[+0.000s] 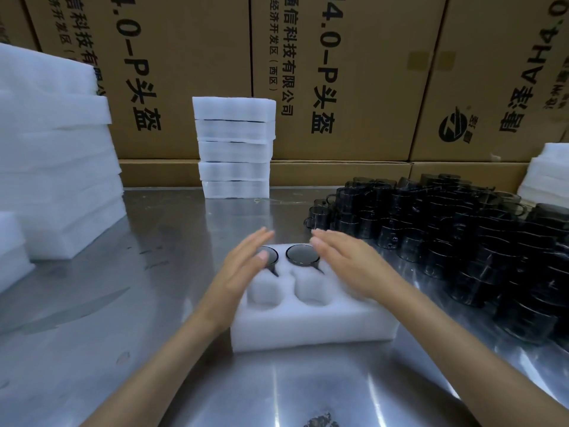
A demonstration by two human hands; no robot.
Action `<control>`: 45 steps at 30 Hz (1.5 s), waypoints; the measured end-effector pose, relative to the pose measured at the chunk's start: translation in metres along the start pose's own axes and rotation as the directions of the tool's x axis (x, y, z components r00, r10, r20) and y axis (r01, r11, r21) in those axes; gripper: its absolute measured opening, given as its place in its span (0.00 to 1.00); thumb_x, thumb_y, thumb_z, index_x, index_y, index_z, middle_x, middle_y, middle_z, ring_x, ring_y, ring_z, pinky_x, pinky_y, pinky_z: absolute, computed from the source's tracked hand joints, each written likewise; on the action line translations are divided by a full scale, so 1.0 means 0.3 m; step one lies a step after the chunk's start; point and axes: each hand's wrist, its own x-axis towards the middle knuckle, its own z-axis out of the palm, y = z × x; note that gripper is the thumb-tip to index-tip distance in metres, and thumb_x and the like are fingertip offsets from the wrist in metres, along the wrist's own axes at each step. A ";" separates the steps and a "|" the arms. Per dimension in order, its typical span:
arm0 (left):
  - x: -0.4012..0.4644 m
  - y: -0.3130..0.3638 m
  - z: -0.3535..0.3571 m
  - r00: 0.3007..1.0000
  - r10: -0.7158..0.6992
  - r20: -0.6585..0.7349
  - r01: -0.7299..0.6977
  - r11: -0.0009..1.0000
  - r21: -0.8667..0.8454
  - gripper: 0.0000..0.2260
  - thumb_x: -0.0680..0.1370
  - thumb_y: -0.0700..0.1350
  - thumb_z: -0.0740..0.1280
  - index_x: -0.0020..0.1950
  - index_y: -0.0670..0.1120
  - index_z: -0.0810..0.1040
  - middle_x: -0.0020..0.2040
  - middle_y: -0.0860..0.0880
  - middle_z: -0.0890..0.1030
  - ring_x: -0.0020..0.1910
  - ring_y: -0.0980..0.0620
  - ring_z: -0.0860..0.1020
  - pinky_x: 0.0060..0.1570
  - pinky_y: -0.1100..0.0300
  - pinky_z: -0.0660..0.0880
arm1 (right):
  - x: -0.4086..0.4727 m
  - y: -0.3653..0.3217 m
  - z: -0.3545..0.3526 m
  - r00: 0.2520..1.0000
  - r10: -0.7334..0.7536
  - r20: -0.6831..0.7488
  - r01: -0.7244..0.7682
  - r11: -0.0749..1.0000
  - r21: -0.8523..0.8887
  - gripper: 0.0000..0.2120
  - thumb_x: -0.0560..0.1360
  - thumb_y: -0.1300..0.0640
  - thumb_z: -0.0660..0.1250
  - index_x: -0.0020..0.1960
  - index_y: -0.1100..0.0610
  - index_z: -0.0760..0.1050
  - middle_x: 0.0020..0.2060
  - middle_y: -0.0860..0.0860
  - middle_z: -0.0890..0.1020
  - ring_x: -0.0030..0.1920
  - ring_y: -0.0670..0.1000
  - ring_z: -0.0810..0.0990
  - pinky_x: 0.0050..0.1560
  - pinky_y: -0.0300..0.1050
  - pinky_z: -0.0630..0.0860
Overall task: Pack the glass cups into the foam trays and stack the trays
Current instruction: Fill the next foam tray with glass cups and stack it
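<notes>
A white foam tray (308, 328) lies on the steel table in front of me. Two dark glass cups sit in its far pockets: one (303, 254) fully visible, the other (271, 255) partly under my left hand. The two near pockets hold nothing. My left hand (246, 266) hovers flat over the tray's left side with straight fingers. My right hand (345, 263) is spread flat over the tray's right side, fingers straight. Neither hand holds anything. A mass of dark glass cups (462, 235) stands at the right.
A stack of filled foam trays (234, 149) stands at the table's back centre. Tall piles of foam (55, 167) fill the left side, and more foam (548, 177) sits at the far right. Cardboard boxes (338, 72) wall off the back.
</notes>
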 end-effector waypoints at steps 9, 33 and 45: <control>0.044 -0.079 -0.018 0.938 -0.335 -0.088 0.268 0.862 -0.430 0.27 0.68 0.59 0.66 0.67 0.63 0.68 0.67 0.60 0.70 0.66 0.60 0.70 0.67 0.54 0.65 | 0.230 0.182 -0.077 0.935 0.228 -0.271 -0.214 0.974 0.079 0.22 0.80 0.52 0.57 0.73 0.55 0.64 0.71 0.51 0.68 0.67 0.52 0.70 0.66 0.48 0.67; 0.044 -0.078 -0.014 0.951 -0.299 -0.075 0.255 0.899 -0.356 0.25 0.75 0.48 0.67 0.71 0.58 0.65 0.68 0.62 0.68 0.68 0.59 0.68 0.65 0.56 0.66 | 0.356 0.211 -0.094 0.789 0.420 -0.448 -0.312 0.903 0.296 0.12 0.81 0.55 0.59 0.59 0.57 0.77 0.48 0.54 0.81 0.42 0.51 0.78 0.42 0.47 0.77; 0.037 -0.064 -0.001 0.955 -0.283 -0.088 0.241 0.914 -0.326 0.23 0.79 0.43 0.61 0.74 0.53 0.63 0.70 0.58 0.67 0.56 0.70 0.70 0.42 0.76 0.71 | 0.021 0.080 -0.111 0.893 0.386 -0.232 -0.158 0.750 0.642 0.15 0.79 0.49 0.62 0.38 0.56 0.77 0.35 0.51 0.79 0.36 0.50 0.78 0.41 0.45 0.75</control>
